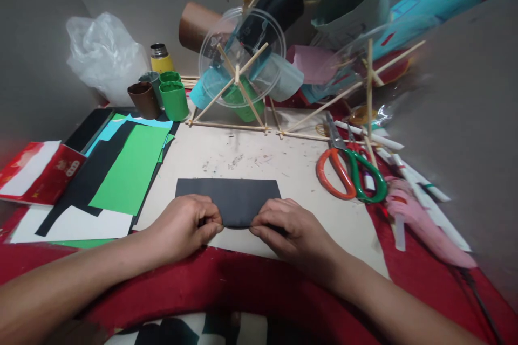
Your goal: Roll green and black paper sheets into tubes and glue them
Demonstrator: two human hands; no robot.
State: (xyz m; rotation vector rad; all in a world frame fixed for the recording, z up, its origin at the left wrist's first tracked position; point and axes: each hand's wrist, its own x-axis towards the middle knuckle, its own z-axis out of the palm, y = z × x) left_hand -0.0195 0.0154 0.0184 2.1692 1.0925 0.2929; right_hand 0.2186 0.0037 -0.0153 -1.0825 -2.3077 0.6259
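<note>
A black sheet of paper (234, 199) lies on the pale board (324, 232), its near edge curled or folded toward me. My left hand (194, 226) pinches that edge at the left, thumb against the bent fingers. At the right end of the same edge, my right hand (285, 226) grips it the same way. Scissors (350, 170) with one orange and one green handle rest to the right of the paper. Left of my hands is a green sheet of paper (131, 167) on top of black and white sheets.
A stick frame (237, 76) with a clear plastic disc and coloured paper tubes stands behind the board. On the right lies a pink glue gun (429, 232) with a cord. Green paper cups (174, 102), a yellow bottle (162, 59) and a plastic bag (107, 56) stand back left.
</note>
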